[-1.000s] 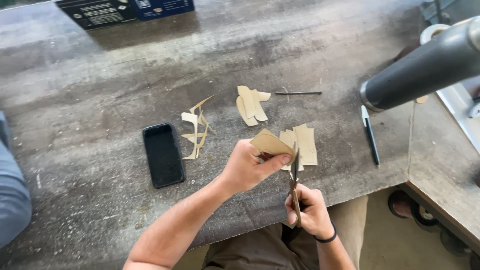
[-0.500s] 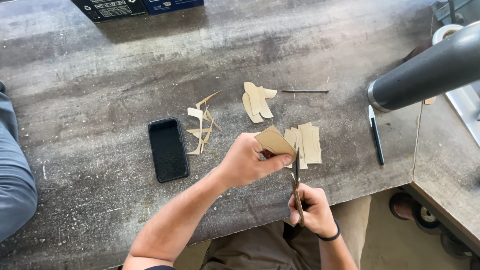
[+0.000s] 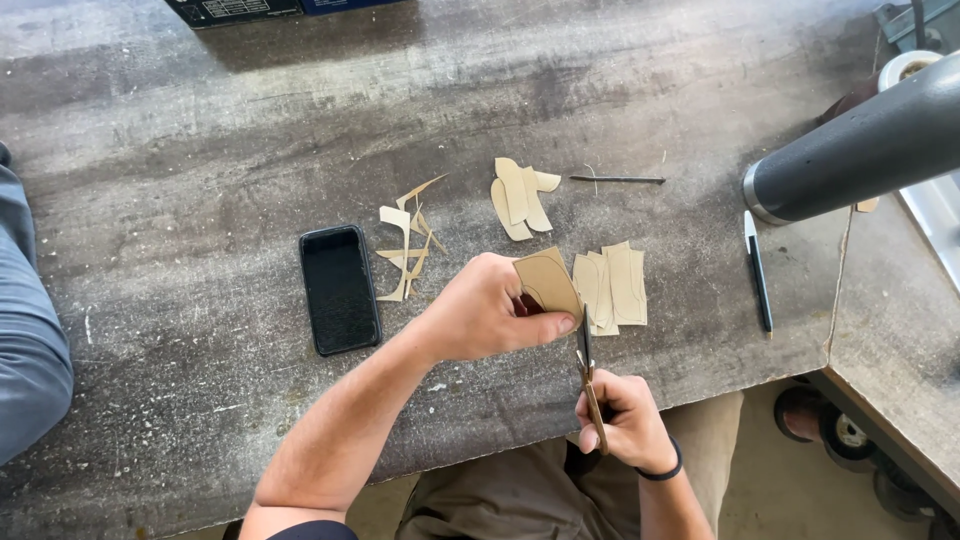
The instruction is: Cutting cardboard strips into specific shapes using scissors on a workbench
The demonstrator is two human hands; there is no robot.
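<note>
Fingers of the left hand point(image 3: 480, 318) are pinched on a small tan cardboard piece point(image 3: 547, 283), thumb under, other fingers folded over its near edge. Fingers of the right hand point(image 3: 625, 420) are wrapped shut around the handles of brown-handled scissors point(image 3: 588, 380), blades pointing up and away from the body.

Largest to smallest: wide grey scuffed workbench point(image 3: 200, 130) fills most of the view. Thick dark metal tube w/ a silver collar point(image 3: 850, 160) juts in from the upper right, above the bench. Someone else's grey sleeve point(image 3: 25, 330) shows at the left edge. Black smartphone point(image 3: 339, 288) lies face up, screen dark, left of the left hand. Stack of tan cut cardboard shapes point(image 3: 612, 285) lies just right of the held piece; another cluster of curved tan pieces point(image 3: 520, 195) sits further back. Thin tan offcut strips point(image 3: 408, 245) are scattered between phone and hand. Black pen w/ white cap point(image 3: 757, 270) lies near the right edge of the bench; thin dark rod point(image 3: 617, 179) lies beyond the curved pieces.

Key relation: held piece sits just above and left of the scissor tips, which reach its lower right corner. Scissors' long axis runs near-vertical in the view, toward the piece. Both hands are close; left has the piece, right is just below it.

Hard to tell: whether the blades are apart or closed, and if they're actually in the cardboard. Left fingers hide part of the piece. Faint drawn line on it is barely legible.
</note>
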